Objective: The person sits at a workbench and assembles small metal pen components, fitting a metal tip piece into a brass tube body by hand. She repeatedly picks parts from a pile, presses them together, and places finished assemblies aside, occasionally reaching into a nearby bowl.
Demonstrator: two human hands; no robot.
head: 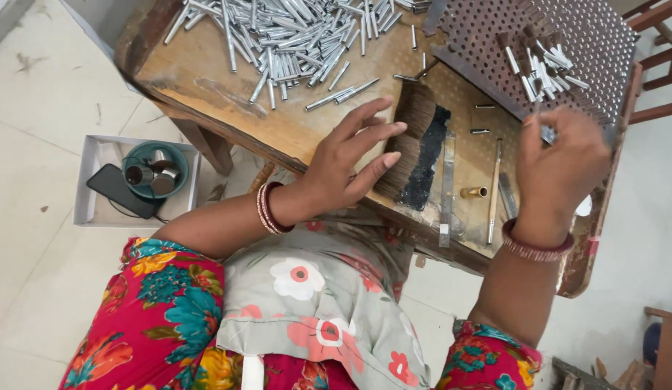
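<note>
Bristles (412, 137): left hand (347, 162) lies flat, open on them. Right hand (560, 173), right of bristles, pinches a ferrule (548, 133) by perforated tray (603, 43). Best: keep bristle tips level.

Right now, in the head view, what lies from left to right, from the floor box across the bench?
White box holding a teal bowl → left hand → bundle of bristles → brass ferrule → right hand.

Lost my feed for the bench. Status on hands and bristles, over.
Left hand flat, fingers on bristle bundle. Right hand pinching a small piece at perforated board. Metal tubes piled behind, clear.
</note>
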